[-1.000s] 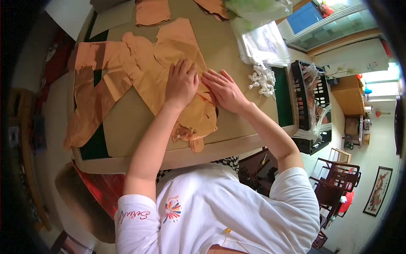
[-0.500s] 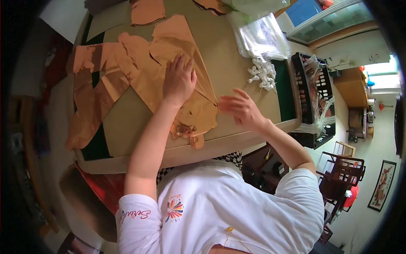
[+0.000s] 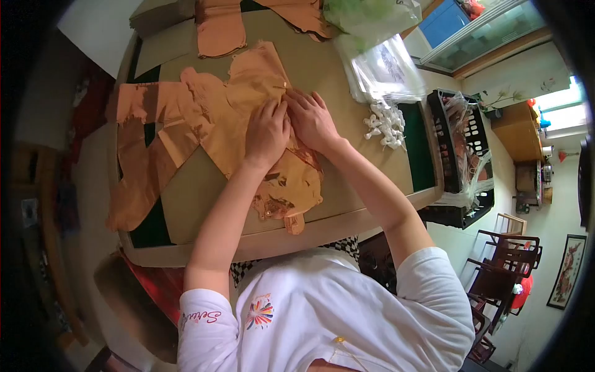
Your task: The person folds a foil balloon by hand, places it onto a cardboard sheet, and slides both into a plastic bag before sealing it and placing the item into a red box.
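Note:
A flat, deflated orange-gold foil balloon [image 3: 223, 133] lies on brown card on the table in front of me, its right side partly folded. My left hand [image 3: 268, 133] rests on its middle part, fingers stretched forward and close together. Right beside it, my right hand [image 3: 311, 121] has its fingers on the balloon's right edge, closed on the foil there. The fingertips of both hands nearly touch. Below the hands the balloon's rounded, wrinkled end [image 3: 288, 192] reaches toward the near table edge. The foil under both palms is hidden.
More orange foil pieces [image 3: 220, 31] lie at the far side. Clear plastic bags [image 3: 387, 68] and a bunch of small white items [image 3: 385, 126] sit on the right. A black plastic crate [image 3: 462, 149] stands beyond the right table edge. Dark wooden chairs [image 3: 505, 257] stand farther right.
My right hand has moved left and forward from the space beside the balloon onto its edge, next to my left hand. The whole view has shifted slightly.

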A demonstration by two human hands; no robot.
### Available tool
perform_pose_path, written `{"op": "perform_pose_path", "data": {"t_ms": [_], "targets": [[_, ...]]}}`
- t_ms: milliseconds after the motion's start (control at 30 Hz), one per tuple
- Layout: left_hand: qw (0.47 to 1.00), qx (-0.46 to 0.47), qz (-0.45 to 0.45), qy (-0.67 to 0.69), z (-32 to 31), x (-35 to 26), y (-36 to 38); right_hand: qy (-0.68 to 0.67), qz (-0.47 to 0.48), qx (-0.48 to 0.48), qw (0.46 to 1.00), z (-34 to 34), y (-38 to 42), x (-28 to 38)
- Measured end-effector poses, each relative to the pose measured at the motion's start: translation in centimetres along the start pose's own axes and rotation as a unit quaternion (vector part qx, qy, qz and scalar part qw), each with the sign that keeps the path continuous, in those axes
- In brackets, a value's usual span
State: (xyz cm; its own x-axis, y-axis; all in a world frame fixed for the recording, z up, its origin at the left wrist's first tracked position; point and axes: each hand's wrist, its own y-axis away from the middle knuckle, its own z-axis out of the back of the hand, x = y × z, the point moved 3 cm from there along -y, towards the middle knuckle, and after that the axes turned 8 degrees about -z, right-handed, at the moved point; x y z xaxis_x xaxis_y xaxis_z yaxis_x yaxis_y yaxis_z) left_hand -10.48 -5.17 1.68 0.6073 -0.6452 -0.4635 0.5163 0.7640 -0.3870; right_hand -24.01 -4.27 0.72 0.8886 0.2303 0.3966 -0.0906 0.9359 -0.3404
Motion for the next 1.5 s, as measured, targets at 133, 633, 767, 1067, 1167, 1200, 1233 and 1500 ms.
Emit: {"op": "perform_pose_path", "data": {"t_ms": [133,633,767,1067,1167,1200,1233,1500], "targets": [[0.989,-0.012,-0.139,-0.045,-0.1,1.1,-3.0,0.020,0.003,0.011,1.000,0.0,0.0,0.0],[0.963,0.061,-0.254,-0.071,0.3,4.1,-5.5,0.001,-0.007,0.020,1.000,0.0,-0.1,0.0],[0.953,0.071,-0.271,-0.117,0.0,5.4,-6.6,0.003,-0.013,0.023,1.000,0.2,-0.3,0.2],[0.953,0.080,-0.235,-0.174,-0.6,8.4,-11.4,0.013,-0.014,0.003,1.000,0.4,-0.3,0.3],[0.952,0.054,-0.235,-0.190,-1.0,9.8,-12.9,0.014,-0.009,0.023,1.000,0.2,-0.2,0.2],[0.954,0.044,-0.228,-0.192,-1.0,10.0,-13.3,0.016,-0.006,0.034,0.999,0.1,-0.2,0.1],[0.956,0.056,-0.209,-0.196,-1.2,10.3,-13.7,0.015,-0.007,0.033,0.999,0.1,-0.2,0.1],[0.990,0.015,-0.098,-0.105,0.4,10.1,-13.8,-0.001,-0.008,0.023,1.000,0.1,-0.2,0.0]]}}
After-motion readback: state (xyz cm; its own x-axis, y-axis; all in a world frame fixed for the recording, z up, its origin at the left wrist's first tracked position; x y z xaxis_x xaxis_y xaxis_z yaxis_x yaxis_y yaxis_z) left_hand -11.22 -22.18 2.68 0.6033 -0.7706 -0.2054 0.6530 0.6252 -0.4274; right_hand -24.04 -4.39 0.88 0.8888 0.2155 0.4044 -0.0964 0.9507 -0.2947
